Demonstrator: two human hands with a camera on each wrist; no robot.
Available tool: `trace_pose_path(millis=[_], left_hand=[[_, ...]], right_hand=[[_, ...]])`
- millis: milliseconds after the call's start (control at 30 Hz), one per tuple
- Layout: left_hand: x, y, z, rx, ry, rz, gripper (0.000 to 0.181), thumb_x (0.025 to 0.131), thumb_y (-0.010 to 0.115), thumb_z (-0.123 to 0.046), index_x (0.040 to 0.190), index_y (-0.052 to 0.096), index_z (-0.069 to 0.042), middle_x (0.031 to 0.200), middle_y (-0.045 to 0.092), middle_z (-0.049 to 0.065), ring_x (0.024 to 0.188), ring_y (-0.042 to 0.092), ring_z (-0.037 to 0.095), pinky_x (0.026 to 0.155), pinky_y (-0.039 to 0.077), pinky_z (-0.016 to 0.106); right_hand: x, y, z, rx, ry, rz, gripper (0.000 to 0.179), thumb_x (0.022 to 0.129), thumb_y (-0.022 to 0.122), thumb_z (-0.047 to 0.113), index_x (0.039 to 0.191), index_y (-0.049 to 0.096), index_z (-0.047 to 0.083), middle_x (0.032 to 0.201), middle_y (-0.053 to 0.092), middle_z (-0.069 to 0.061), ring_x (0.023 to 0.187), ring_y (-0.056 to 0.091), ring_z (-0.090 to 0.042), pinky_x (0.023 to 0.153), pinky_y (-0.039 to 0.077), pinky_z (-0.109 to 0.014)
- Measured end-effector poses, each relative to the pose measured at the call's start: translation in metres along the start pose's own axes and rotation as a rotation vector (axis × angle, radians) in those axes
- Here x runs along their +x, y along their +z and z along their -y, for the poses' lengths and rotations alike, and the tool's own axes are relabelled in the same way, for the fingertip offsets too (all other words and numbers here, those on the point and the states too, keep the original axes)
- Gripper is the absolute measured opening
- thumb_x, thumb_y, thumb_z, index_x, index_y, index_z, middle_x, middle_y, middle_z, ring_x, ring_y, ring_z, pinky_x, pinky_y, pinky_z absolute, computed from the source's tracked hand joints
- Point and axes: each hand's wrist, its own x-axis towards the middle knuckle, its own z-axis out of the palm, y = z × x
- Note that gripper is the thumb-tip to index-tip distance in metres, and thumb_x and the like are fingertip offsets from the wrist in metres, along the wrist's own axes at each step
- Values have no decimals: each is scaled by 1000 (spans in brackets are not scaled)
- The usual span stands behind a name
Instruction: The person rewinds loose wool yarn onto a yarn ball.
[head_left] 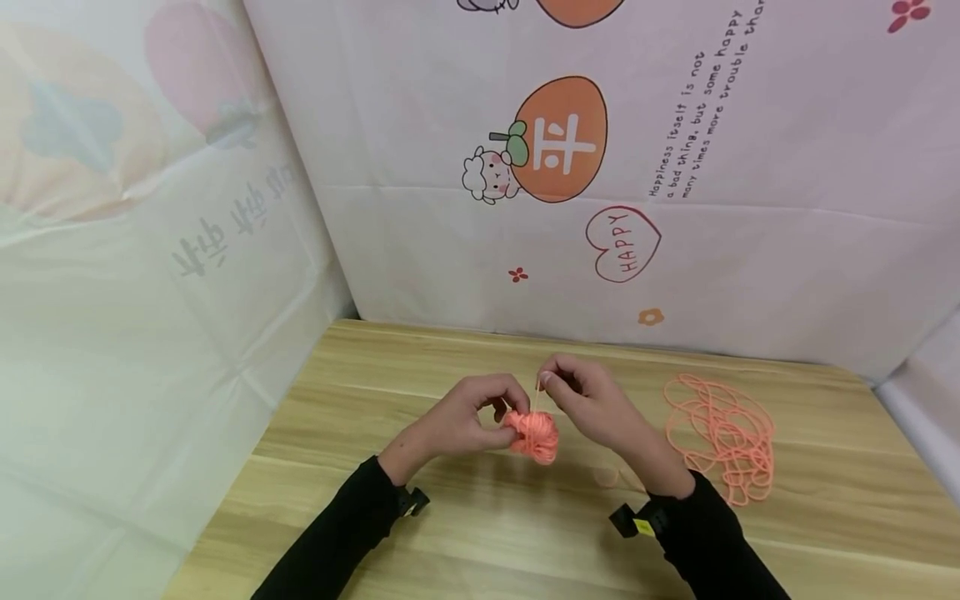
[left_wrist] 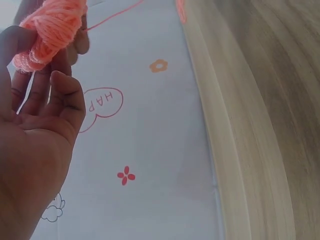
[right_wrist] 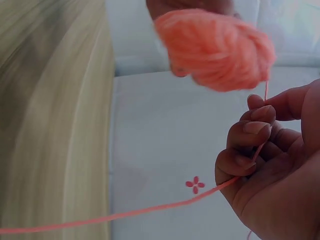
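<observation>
A small ball of coral-pink yarn (head_left: 537, 437) is held above the table between the thumb and fingers of my left hand (head_left: 472, 417). In the left wrist view the thumb presses on the near side of the yarn ball (left_wrist: 57, 30), and its wound strands show. Just right of it, my right hand (head_left: 588, 400) pinches a single strand (right_wrist: 266, 91) that runs taut up to the ball in the right wrist view. From there the strand passes through the curled fingers and trails away as a loose tail (right_wrist: 150, 209).
A loose, tangled heap of the same yarn (head_left: 723, 433) lies on the wooden table (head_left: 360, 375) to the right, beyond the right forearm. A printed white cloth (head_left: 420, 250) hangs behind the table, and another pale cloth (head_left: 150, 375) hangs at the left.
</observation>
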Motion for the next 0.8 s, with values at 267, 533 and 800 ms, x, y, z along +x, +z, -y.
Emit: trace_pose_path(millis=[267,533,800], left_hand=[[0,-1,3,-38,55,-26,25,79,64,11,96,60,-6,90,59,3,76,50,15,58,48,40],[-2,-3,4,-124,39,-88,24,79,63,15,95,59,-4,93,60,7,82,55,18,66,55,37],[-1,-6,3,-145,34,-144,26,79,63,17,96,60,-1,96,60,10,84,57,20,69,56,38]], right_hand=[[0,10,-33,84,85,18,22,104,49,26,91,64,16,64,46,-8,51,38,-18,45,35,-27],[-3,23,-50,210,167,97,27,105,47,26,92,64,9,69,48,-10,55,39,-15,49,36,-26],[-7,30,-57,287,221,126,22,102,53,25,99,65,7,71,47,-8,57,39,-14,51,35,-28]])
